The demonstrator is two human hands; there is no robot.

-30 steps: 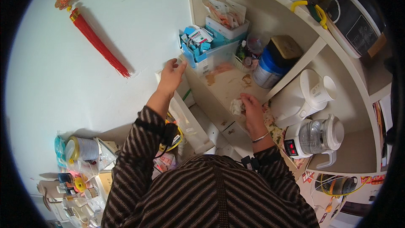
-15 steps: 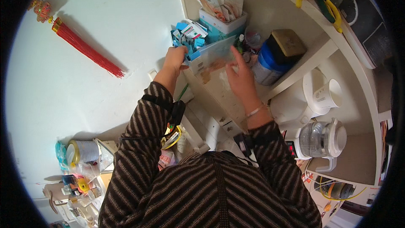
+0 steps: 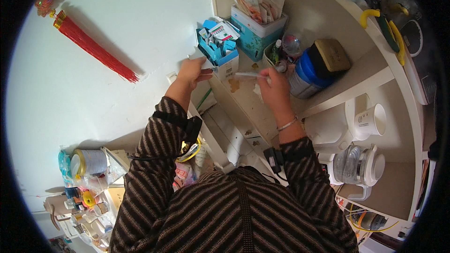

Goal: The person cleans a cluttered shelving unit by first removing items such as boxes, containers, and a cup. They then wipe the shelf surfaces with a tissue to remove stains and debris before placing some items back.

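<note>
My right hand (image 3: 275, 89) is closed on a thin, clear, flat plastic piece (image 3: 248, 74), seen nearly edge-on above the shelf. Its exact kind cannot be made out. To the left, my left hand (image 3: 191, 72) has its fingers stretched toward the near corner of an open blue-and-white carton (image 3: 228, 65). Whether they touch it is unclear. A small whitish piece (image 3: 195, 53) shows beside the thumb; I cannot tell whether it is held. Several blue and white packets (image 3: 213, 49) fill the carton, with a white-and-green printed packet (image 3: 222, 31) on top.
Behind the carton stands a teal-and-white box (image 3: 255, 30) with pouches in it. Right of it are a small green bottle (image 3: 275, 50) and a blue-lidded tub (image 3: 309, 72). A glass kettle (image 3: 349, 164) and white paper cup (image 3: 370, 121) stand lower right; a red tassel (image 3: 96, 49) hangs left.
The clear flat piece has turned from broadside to nearly edge-on and come away from the carton with my right hand. My left hand has loosened from the carton's edge and lowered slightly.
</note>
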